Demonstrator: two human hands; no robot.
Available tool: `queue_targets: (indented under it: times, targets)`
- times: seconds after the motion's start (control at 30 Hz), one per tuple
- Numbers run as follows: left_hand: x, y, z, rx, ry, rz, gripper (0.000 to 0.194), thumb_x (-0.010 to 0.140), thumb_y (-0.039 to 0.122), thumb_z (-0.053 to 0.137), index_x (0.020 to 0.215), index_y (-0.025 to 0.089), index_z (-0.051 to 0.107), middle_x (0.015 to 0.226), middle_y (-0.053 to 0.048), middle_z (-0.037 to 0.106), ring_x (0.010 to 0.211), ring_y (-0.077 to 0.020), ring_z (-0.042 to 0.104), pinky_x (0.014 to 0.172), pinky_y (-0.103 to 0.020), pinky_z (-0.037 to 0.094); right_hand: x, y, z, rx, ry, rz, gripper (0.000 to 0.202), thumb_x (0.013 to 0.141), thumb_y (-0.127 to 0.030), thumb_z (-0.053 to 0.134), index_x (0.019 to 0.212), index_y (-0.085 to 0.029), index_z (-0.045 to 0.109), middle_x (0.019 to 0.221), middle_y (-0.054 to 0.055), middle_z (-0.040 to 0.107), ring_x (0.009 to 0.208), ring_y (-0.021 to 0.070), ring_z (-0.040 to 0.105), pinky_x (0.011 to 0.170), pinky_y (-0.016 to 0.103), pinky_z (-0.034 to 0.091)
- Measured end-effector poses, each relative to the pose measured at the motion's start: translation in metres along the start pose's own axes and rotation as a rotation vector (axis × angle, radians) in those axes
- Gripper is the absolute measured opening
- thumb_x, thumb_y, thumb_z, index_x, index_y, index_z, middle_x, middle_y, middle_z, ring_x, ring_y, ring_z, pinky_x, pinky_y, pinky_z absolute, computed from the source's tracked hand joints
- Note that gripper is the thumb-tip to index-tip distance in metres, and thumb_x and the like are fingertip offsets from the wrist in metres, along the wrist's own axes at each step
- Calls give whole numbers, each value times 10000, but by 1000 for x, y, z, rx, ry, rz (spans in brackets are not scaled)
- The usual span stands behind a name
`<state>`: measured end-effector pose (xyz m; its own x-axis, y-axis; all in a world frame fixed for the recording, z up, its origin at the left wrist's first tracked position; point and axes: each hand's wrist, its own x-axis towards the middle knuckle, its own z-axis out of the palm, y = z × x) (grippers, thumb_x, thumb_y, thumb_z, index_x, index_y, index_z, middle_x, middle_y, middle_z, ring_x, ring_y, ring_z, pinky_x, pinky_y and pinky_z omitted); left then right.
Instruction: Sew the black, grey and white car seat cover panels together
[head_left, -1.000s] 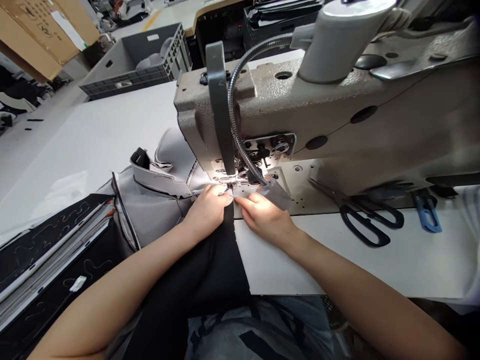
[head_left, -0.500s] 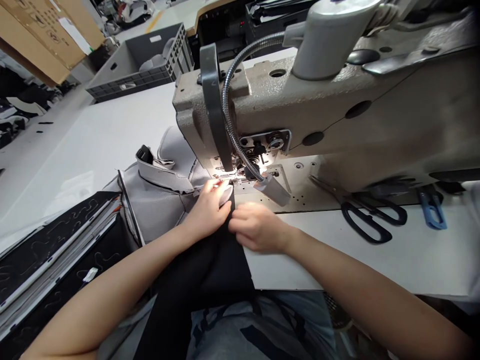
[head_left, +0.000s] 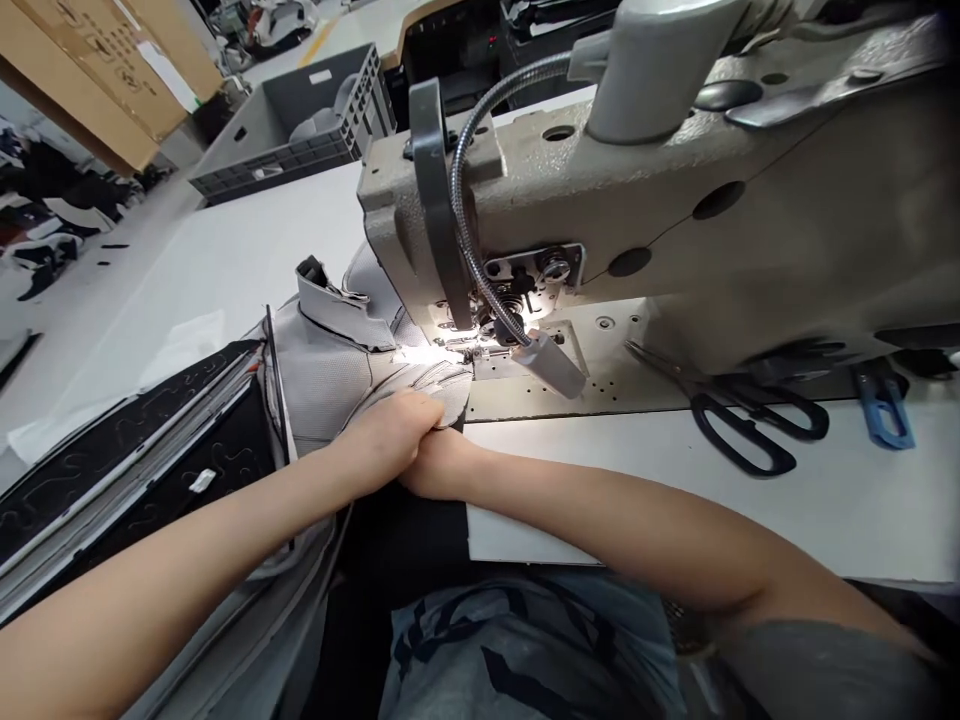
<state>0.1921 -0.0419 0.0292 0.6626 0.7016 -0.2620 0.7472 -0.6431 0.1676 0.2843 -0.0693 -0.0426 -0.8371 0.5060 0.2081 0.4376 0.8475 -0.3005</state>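
Observation:
A grey mesh fabric piece (head_left: 330,370) with dark-edged seams lies bunched to the left of the sewing machine's needle area, its edge reaching the lit presser foot (head_left: 466,352). My left hand (head_left: 394,435) is closed on the near edge of this fabric, just in front of the foot. Pressed against it from the right is my right hand (head_left: 442,465), curled at the same fabric edge; its fingertips are hidden behind the left hand. Black fabric (head_left: 409,540) hangs below both hands over the table edge.
The sewing machine (head_left: 637,210) fills the upper right, with a bendable lamp (head_left: 551,365) beside the needle. Black-handled scissors (head_left: 742,430) and a blue thread snipper (head_left: 885,410) lie to the right. Quilted black panels (head_left: 202,440) rest at left. A grey crate (head_left: 285,130) stands behind.
My right hand has moved left and now meets my left hand, which has come slightly nearer to me. The grey fabric now covers where black fabric showed by the foot.

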Motion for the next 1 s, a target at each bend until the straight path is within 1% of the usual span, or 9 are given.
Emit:
queue_targets:
  times: [0.13, 0.2, 0.27, 0.33, 0.43, 0.6, 0.77, 0.9, 1.0]
  targets:
    - [11, 0, 7, 151, -39, 29, 361, 801, 74, 369, 1073, 148, 594, 910, -83, 617, 845, -220, 558, 768, -341, 461, -59, 4, -35, 35, -63, -45, 515, 802, -247, 607, 1306, -164, 542, 1308, 179, 525, 1224, 322, 474, 1014, 467, 377]
    - [14, 1, 12, 225, -16, 6, 509, 823, 100, 359, 1325, 106, 446, 975, -117, 620, 886, -239, 576, 786, -356, 461, -80, 7, -47, 55, -105, -46, 663, 743, -307, 677, 1368, -204, 482, 1393, 192, 435, 1283, 351, 412, 1040, 490, 339]
    - [14, 2, 15, 295, -1, -3, 613, 829, 135, 365, 1434, 61, 298, 999, -141, 620, 891, -250, 588, 763, -349, 466, -86, 10, -49, 28, -96, -38, 645, 749, -369, 693, 1334, -172, 509, 1336, 194, 486, 1228, 335, 466, 1010, 465, 370]
    - [13, 0, 16, 322, -1, 15, 641, 833, 170, 364, 1450, 29, 261, 1014, -160, 617, 894, -259, 591, 736, -342, 468, -79, 11, -39, -63, -34, -49, 497, 818, -395, 644, 1217, -106, 575, 1178, 180, 592, 1090, 292, 555, 942, 413, 424]
    - [11, -4, 13, 310, -15, 80, 633, 845, 185, 339, 1454, 28, 260, 1051, -172, 608, 918, -265, 587, 752, -351, 469, -60, 7, -19, -262, 94, -24, 201, 909, -187, 489, 1011, -79, 624, 944, 147, 671, 870, 241, 623, 832, 377, 468]
    - [9, -6, 5, 235, -88, 145, 588, 855, 204, 350, 1425, 59, 327, 1053, -154, 619, 947, -262, 585, 819, -373, 469, -57, 0, -17, -362, 180, 19, 233, 855, -26, 397, 807, -116, 607, 783, 122, 676, 712, 226, 634, 699, 364, 497]
    - [16, 5, 4, 173, -133, -13, 652, 788, 219, 467, 1415, 100, 334, 968, -120, 678, 887, -278, 635, 730, -367, 491, -85, 6, -30, -308, 207, -31, 218, 871, -49, 418, 906, -97, 628, 931, 115, 685, 913, 212, 650, 885, 332, 493]
    - [24, 5, 1, 162, -140, -129, 621, 799, 270, 487, 1405, 203, 368, 947, -70, 706, 874, -278, 659, 701, -355, 493, -91, 1, -19, -273, 241, 92, 385, 842, -185, 508, 1185, -22, 572, 1224, 215, 594, 1195, 302, 535, 1037, 420, 423]
    - [27, 3, 0, 143, -142, -125, 574, 820, 274, 468, 1390, 260, 404, 1078, -50, 689, 986, -264, 642, 779, -352, 499, -85, -5, -10, -380, 287, 154, 378, 859, -130, 472, 1192, 19, 572, 1226, 247, 590, 1174, 317, 556, 1012, 429, 454]
